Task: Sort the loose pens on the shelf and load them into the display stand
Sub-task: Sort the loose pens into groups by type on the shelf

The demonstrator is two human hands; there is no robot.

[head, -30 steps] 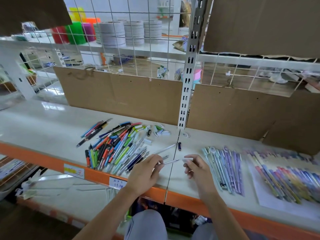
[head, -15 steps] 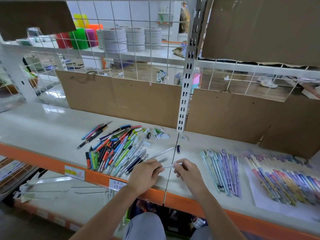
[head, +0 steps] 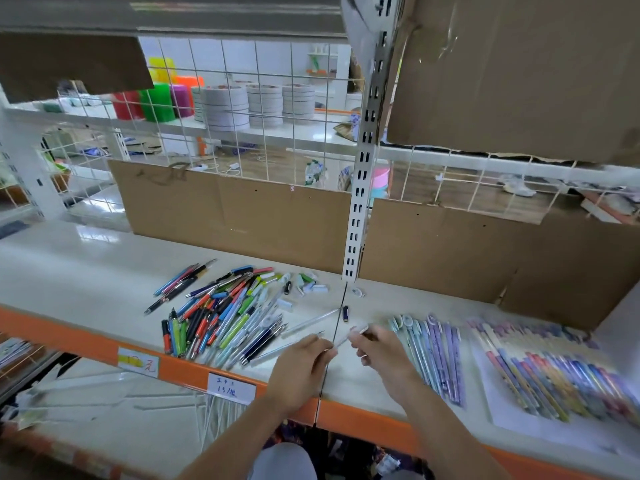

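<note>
Pen point(head: 349, 336) pinched between left hand point(head: 300, 367), right hand point(head: 379, 351) grips.

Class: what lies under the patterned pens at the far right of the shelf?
A white sheet lies under the patterned pens; its middle is covered by them.

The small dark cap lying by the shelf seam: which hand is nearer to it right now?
Right. The right hand sits just below the dark cap, slightly to its right; the left hand is lower and further left. Both pinch a pale pen.
</note>
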